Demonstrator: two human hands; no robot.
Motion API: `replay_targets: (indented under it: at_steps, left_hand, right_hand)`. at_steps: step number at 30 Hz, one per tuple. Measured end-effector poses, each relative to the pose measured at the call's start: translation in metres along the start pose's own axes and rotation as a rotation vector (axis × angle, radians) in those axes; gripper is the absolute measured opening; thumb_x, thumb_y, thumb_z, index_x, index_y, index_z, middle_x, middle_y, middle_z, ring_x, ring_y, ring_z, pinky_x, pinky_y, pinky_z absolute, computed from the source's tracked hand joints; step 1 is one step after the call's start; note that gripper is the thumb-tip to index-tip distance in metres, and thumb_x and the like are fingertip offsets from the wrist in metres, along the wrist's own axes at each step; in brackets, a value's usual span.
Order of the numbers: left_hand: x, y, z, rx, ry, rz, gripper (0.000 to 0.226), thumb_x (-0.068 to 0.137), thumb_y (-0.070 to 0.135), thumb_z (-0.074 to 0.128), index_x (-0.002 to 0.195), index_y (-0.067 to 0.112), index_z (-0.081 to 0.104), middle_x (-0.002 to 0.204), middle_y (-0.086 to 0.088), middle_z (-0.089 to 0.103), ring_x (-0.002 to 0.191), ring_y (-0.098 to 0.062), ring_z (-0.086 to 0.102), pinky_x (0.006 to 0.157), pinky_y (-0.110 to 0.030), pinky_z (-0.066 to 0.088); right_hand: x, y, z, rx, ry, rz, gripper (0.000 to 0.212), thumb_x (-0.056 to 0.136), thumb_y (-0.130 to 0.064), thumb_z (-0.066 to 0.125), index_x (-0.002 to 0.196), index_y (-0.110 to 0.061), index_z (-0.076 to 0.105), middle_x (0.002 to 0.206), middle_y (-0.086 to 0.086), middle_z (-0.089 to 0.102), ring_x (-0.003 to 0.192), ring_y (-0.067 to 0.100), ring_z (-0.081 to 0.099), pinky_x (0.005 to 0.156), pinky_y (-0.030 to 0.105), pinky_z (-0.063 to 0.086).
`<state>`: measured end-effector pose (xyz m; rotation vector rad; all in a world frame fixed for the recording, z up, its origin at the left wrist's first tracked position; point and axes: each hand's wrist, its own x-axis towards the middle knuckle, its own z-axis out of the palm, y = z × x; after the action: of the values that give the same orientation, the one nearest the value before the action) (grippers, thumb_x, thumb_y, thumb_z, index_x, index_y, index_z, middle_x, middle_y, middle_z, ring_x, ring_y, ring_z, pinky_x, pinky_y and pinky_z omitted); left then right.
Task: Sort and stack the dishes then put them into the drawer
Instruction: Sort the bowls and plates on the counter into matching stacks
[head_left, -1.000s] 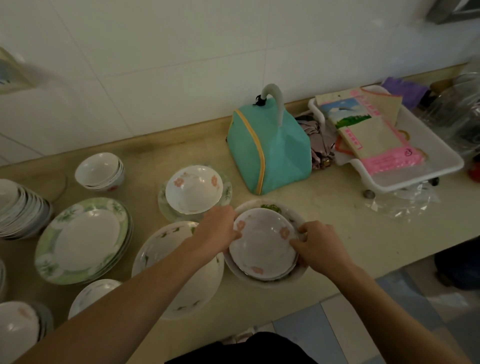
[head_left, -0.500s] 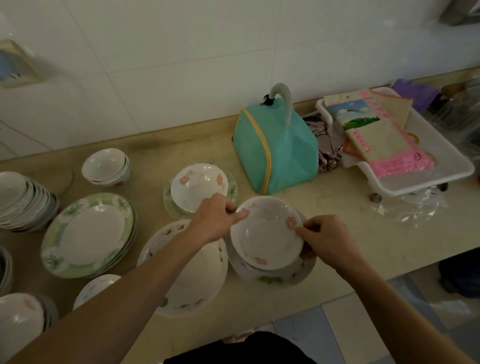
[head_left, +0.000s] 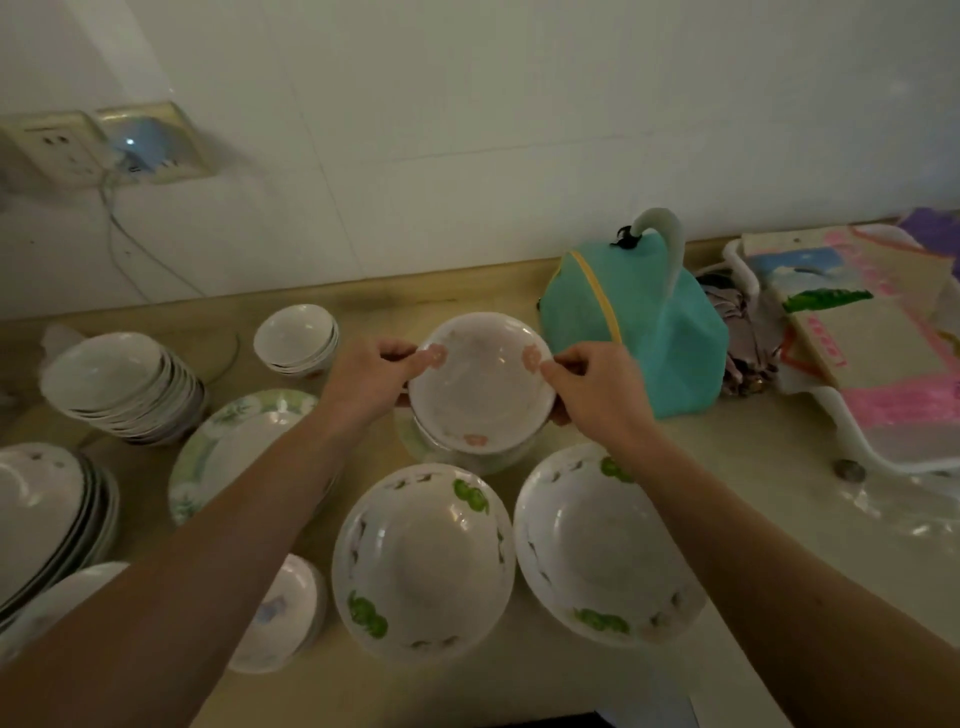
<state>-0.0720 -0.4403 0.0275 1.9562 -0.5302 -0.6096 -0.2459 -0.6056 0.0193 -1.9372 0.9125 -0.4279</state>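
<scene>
Bowl (head_left: 480, 384) with pink flowers sits between our two hands, at about twelve o'clock from the pair of large green-leafed bowls nearest us. We pinch its rim from opposite sides — left hand (head_left: 369, 382) at nine o'clock, right hand (head_left: 592, 389) at three o'clock — thumbs over the lip and the other fingers tucked beneath. Both hands are closed on it, a narrow pinch and no wide grasp. We judge this two-sided hold keeps the bowl level while it meets the matching dish (head_left: 457, 457) just beneath it; whether the two already touch we cannot tell.

The left green-leafed bowl (head_left: 423, 561) and the right green-leafed bowl (head_left: 602, 545) lie side by side, nearly touching, close to the counter's front edge (head_left: 467, 696). At nine o'clock of the held bowl lies a green-rimmed plate (head_left: 244, 441); at ten o'clock stands a small stack of bowls (head_left: 296, 340), with a taller tilted stack (head_left: 124, 389) beyond.

The teal bag (head_left: 639, 327) stands just beside our right hand at two o'clock — little room there. Open counter (head_left: 753, 467) lies at four o'clock, short of the white tray (head_left: 883, 415). No drawer is in view, so we judge sorting is still underway.
</scene>
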Motion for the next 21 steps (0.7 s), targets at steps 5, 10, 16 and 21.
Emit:
replay_targets:
  at_steps: [5,10,16,21]
  left_hand:
    - [0.026,-0.02,0.0,0.001,0.083,-0.086,0.014,0.088,0.03,0.078,0.09,0.017,0.077,0.086,-0.002,0.078,0.077,-0.015,0.076,0.063,-0.026,0.063]
    - [0.046,-0.042,0.007,-0.007,0.08,-0.218,0.02,0.089,0.028,0.078,0.094,0.009,0.076,0.091,-0.008,0.077,0.084,-0.02,0.075,0.075,-0.038,0.065]
    - [0.055,-0.06,0.011,0.059,0.046,-0.264,0.018,0.086,0.029,0.08,0.084,0.012,0.076,0.088,-0.01,0.078,0.081,-0.023,0.076,0.078,-0.043,0.064]
    - [0.057,-0.064,0.014,0.123,0.022,-0.252,0.017,0.084,0.031,0.081,0.077,0.017,0.074,0.086,-0.008,0.078,0.076,-0.019,0.076,0.072,-0.036,0.065]
  right_hand:
    - [0.037,0.003,0.03,-0.072,-0.033,0.015,0.039,0.093,-0.041,0.069,0.081,-0.005,0.075,0.07,0.012,0.073,0.066,0.027,0.073,0.07,0.048,0.063]
    - [0.056,0.017,0.048,-0.144,-0.072,0.041,0.038,0.094,-0.036,0.069,0.082,-0.001,0.075,0.072,0.015,0.073,0.068,0.03,0.073,0.07,0.049,0.062]
    - [0.062,0.028,0.06,-0.226,-0.121,0.062,0.034,0.096,-0.034,0.067,0.081,-0.004,0.076,0.07,0.011,0.072,0.068,0.026,0.072,0.07,0.043,0.062]
    - [0.062,0.033,0.06,-0.305,-0.146,0.039,0.033,0.098,-0.033,0.063,0.084,-0.006,0.076,0.07,0.008,0.07,0.069,0.024,0.071,0.058,0.028,0.052]
